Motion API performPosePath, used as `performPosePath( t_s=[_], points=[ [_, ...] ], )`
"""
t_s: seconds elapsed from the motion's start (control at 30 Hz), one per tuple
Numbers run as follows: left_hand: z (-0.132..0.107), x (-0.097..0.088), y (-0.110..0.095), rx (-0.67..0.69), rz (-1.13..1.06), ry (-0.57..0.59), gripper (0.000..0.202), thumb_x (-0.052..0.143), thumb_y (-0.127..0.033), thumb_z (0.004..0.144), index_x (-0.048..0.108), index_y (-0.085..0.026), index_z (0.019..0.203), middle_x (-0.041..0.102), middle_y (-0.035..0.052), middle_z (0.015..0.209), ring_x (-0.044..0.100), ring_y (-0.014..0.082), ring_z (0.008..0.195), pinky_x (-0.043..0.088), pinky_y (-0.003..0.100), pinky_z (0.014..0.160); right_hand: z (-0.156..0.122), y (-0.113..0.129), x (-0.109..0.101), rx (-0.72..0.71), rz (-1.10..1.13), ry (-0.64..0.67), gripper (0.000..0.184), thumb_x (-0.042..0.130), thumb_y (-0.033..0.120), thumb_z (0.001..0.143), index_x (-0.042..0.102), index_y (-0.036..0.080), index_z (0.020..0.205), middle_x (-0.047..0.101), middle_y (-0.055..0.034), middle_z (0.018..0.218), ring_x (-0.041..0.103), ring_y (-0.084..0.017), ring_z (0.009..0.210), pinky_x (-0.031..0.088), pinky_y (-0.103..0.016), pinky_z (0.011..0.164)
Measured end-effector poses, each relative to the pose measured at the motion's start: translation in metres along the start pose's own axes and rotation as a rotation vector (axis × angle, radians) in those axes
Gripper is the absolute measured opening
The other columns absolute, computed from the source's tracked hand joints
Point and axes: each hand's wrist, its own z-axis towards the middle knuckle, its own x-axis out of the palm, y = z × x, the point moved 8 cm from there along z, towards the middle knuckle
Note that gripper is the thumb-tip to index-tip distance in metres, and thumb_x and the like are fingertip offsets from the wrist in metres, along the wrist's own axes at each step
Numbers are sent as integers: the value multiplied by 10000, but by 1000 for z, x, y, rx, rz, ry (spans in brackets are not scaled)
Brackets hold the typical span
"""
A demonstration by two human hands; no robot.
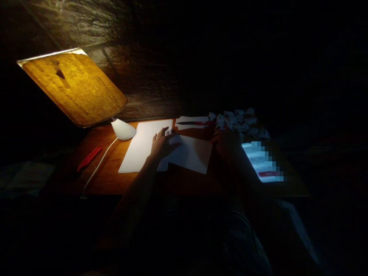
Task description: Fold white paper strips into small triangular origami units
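Note:
A white sheet of paper (pixel 191 154) lies partly folded on the small wooden table (pixel 109 172) in dim lamp light. My left hand (pixel 161 143) rests on its left part, fingers stretched forward and pressing the paper flat. My right hand (pixel 227 143) sits at the sheet's right corner in shadow; its fingers look curled, but I cannot make out their grip.
A larger white sheet (pixel 140 147) lies to the left. A white lamp base (pixel 123 129) with a cord stands behind it. A red ruler (pixel 89 158) lies at the far left. Several folded paper pieces (pixel 238 120) are piled at the back right. A lit phone screen (pixel 263 163) lies at the right.

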Motion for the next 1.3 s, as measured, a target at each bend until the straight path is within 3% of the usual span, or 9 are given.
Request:
performPosePath(
  t_s=[0.33,0.73,0.97,1.3],
  points=[
    [-1,-6,6,-82,0,-14,677,806,-628,879,703,-271,1445,425,171,1659,471,451,1509,324,702,1292,-1,-2,-2,11,-9,-28,400,518,70,929,874,248,970,713,-75,1472,466,-387,1523,299,-686,1218],
    [0,-2,11,-17,-21,-74,668,803,-646,869,711,-254,1402,425,192,1646,494,476,1478,348,745,1253,-2,-6,-4,58,60,-28,380,518,109,899,876,231,937,710,-91,1474,472,-406,1510,324,-679,1194],
    [-2,-4,9,-46,-13,-66,659,812,-636,871,697,-232,1378,435,203,1640,494,439,1492,344,700,1272,-3,-7,-7,94,52,-34,396,515,80,904,880,233,904,746,-107,1413,491,-394,1506,343,-670,1194],
    [-2,-4,9,-55,-18,-55,628,815,-619,874,681,-242,1358,450,185,1619,521,423,1460,359,683,1273,-4,-5,-8,111,-33,-5,390,524,77,940,868,261,946,711,-53,1477,491,-355,1510,363,-598,1195]
  ],
)
